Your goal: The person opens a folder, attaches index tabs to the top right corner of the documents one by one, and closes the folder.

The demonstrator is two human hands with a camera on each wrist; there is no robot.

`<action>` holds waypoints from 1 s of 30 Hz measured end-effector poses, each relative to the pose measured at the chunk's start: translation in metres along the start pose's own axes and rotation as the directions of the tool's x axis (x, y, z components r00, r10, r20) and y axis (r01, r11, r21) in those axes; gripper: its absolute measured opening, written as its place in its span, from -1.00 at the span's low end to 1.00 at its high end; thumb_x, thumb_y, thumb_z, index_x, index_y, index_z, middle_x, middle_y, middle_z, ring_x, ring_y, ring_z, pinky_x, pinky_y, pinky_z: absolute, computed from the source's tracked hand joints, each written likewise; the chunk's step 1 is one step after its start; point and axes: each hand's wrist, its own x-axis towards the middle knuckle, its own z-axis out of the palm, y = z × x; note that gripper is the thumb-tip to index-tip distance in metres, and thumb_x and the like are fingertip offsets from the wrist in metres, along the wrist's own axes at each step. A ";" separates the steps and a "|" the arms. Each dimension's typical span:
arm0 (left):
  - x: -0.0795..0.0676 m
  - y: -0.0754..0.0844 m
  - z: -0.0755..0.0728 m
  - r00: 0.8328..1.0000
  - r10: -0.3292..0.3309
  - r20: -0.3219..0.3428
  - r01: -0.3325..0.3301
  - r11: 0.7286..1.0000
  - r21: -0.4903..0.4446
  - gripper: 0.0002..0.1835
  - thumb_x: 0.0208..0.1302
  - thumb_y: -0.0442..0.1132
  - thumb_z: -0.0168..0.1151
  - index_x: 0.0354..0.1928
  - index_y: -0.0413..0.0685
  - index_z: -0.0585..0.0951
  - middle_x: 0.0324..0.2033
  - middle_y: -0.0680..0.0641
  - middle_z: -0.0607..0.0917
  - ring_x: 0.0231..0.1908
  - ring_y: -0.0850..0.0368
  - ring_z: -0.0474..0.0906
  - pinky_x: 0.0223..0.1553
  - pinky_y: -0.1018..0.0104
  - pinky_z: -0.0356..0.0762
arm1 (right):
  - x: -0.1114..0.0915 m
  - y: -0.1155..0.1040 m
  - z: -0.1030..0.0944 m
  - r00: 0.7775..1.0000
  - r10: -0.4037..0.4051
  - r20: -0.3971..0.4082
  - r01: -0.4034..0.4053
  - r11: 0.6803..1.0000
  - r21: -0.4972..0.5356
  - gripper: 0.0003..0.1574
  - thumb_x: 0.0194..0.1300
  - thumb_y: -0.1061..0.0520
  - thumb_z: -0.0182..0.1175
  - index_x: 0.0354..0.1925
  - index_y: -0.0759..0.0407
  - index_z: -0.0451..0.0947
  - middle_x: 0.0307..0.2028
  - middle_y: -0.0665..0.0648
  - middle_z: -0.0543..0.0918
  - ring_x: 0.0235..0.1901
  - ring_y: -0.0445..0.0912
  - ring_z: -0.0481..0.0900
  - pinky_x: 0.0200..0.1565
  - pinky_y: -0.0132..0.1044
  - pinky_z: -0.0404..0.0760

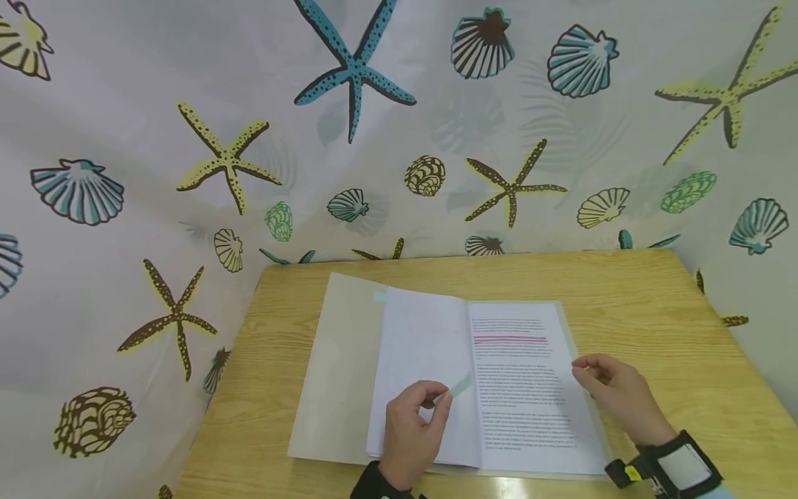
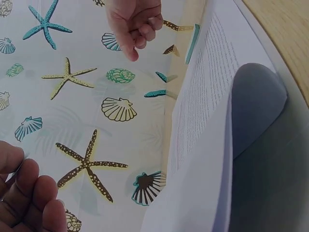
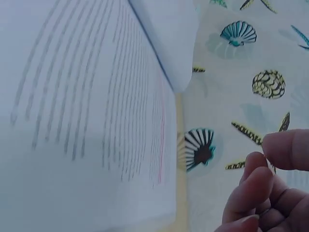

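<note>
A bound document lies open on the table, with a blank left page (image 1: 424, 346) and a printed right page (image 1: 517, 388) bearing pink highlighted lines (image 1: 510, 340). Over the lower part of the blank page, my left hand (image 1: 411, 430) pinches a pale green sticky tab (image 1: 461, 385) between thumb and index finger. My right hand (image 1: 620, 391) hovers by the printed page's right edge, fingers loosely bent and thumb close to the index finger. Nothing shows between its fingers (image 3: 256, 188) in the right wrist view. Another pale green tab (image 1: 379, 296) sticks out at the blank page's upper left.
The document's cream cover (image 1: 339, 367) lies spread under the left page. A wooden table (image 1: 661, 326) carries it all. Behind and at the sides hangs a white cloth (image 1: 399, 229) printed with shells and starfish. The left page curls up (image 2: 258, 96) in the left wrist view.
</note>
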 end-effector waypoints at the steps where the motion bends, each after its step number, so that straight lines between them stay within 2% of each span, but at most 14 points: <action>1: 0.000 0.000 0.002 1.000 0.008 -0.001 -0.008 1.000 -0.005 -0.98 0.28 -0.29 0.26 -0.32 -0.07 0.63 -0.39 0.10 0.68 -0.40 0.33 0.59 -0.43 0.33 0.59 | -0.002 -0.006 0.003 1.000 -0.013 0.016 0.013 1.000 0.019 -0.53 0.40 -0.06 0.13 0.02 0.32 0.51 -0.35 0.21 0.55 -0.43 -0.10 0.44 -0.48 -0.35 0.43; 4: 0.002 0.001 0.006 0.999 0.047 -0.011 -0.047 0.999 -0.015 -0.93 0.31 -0.27 0.24 -0.33 -0.11 0.62 -0.43 0.11 0.68 -0.43 0.34 0.58 -0.44 0.36 0.58 | -0.007 -0.021 0.013 0.995 -0.069 0.074 0.063 0.994 0.085 -0.60 0.39 0.01 0.16 -0.02 0.31 0.52 -0.36 0.22 0.55 -0.44 -0.06 0.46 -0.46 -0.35 0.44; 7: 0.003 0.003 0.009 0.999 0.052 -0.014 -0.052 0.998 -0.033 -0.94 0.30 -0.29 0.24 -0.34 -0.10 0.60 -0.45 0.11 0.68 -0.45 0.36 0.57 -0.43 0.43 0.57 | -0.011 -0.029 0.023 0.985 -0.123 0.123 0.104 0.983 0.149 -0.61 0.37 -0.01 0.17 -0.06 0.29 0.53 -0.37 0.22 0.56 -0.45 0.01 0.48 -0.46 -0.34 0.46; 10: 0.005 0.006 0.011 0.999 0.034 0.000 -0.034 0.998 -0.060 -0.96 0.28 -0.32 0.24 -0.34 -0.08 0.60 -0.45 0.12 0.69 -0.47 0.37 0.57 -0.41 0.49 0.55 | -0.014 -0.035 0.032 0.973 -0.175 0.151 0.143 0.969 0.201 -0.63 0.37 -0.02 0.17 -0.09 0.27 0.54 -0.38 0.20 0.56 -0.44 0.05 0.49 -0.47 -0.33 0.48; 18: 0.007 0.012 0.017 0.999 -0.009 0.035 0.013 0.991 -0.136 -0.92 0.22 -0.38 0.28 -0.34 -0.06 0.58 -0.46 0.07 0.72 -0.48 0.37 0.61 -0.44 0.49 0.56 | -0.020 -0.062 0.052 0.925 -0.325 0.196 0.250 0.911 0.327 -0.79 0.37 0.07 0.18 -0.15 0.19 0.55 -0.39 0.09 0.59 -0.45 -0.09 0.53 -0.44 -0.29 0.54; 25: 0.008 0.018 0.023 0.998 -0.033 0.049 0.040 0.985 -0.168 -0.93 0.22 -0.36 0.30 -0.36 -0.07 0.58 -0.49 0.05 0.72 -0.50 0.37 0.61 -0.46 0.49 0.56 | -0.023 -0.083 0.067 0.901 -0.397 0.177 0.277 0.838 0.470 -0.84 0.38 0.15 0.16 -0.15 0.22 0.55 -0.33 0.13 0.61 -0.38 -0.01 0.55 -0.32 -0.25 0.60; 30: 0.007 0.019 0.025 0.999 -0.021 0.049 0.029 0.984 -0.174 -0.92 0.25 -0.34 0.28 -0.38 -0.05 0.58 -0.50 0.04 0.72 -0.51 0.35 0.62 -0.47 0.49 0.56 | -0.027 -0.092 0.074 0.904 -0.412 0.110 0.305 0.804 0.511 -0.87 0.36 0.18 0.18 -0.27 0.26 0.51 -0.39 0.12 0.55 -0.42 -0.11 0.53 -0.33 -0.27 0.58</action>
